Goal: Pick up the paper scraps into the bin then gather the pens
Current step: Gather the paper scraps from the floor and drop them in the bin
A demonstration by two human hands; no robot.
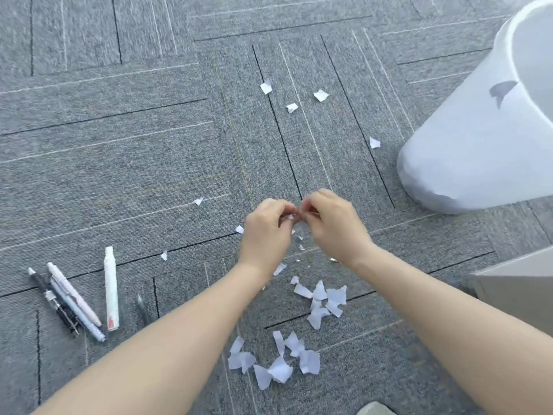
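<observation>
— Scraps first: where are they lying?

— Paper scraps (302,359) are lying mostly in two loose heaps on the grey carpet (119,145) between the forearms, the nearer heap low in the frame and a second one just above it to the right. Singles are sitting farther out: three near the middle top, one beside the bin's foot, a few to the left of the hands.

— And the hands?

— Left hand (264,232) and right hand (332,226) are meeting fingertip to fingertip over the carpet, fingers curled in, pinching a small white scrap between them. Small bits are showing blurred just under them.

— Bin?

— White bin (478,139) is standing at the right edge, cut off by the frame, well apart from the heaps. A dark torn shape is showing on its wall.

— Pens?

— Pens (74,304) are lying at lower left: a black one, a pale blue one and a pinkish one touching side by side, slanting. A white tube-like marker (111,289) is lying just beside them, nearly straight up the frame, with a slim dark pen to its right, partly hidden by the left forearm.

— Room to move?

— Carpet is lying open above and left of the hands. A beige box edge (514,283) is closing in at the right.

— Any writing?

— Markings on the pens are too small to read.
</observation>
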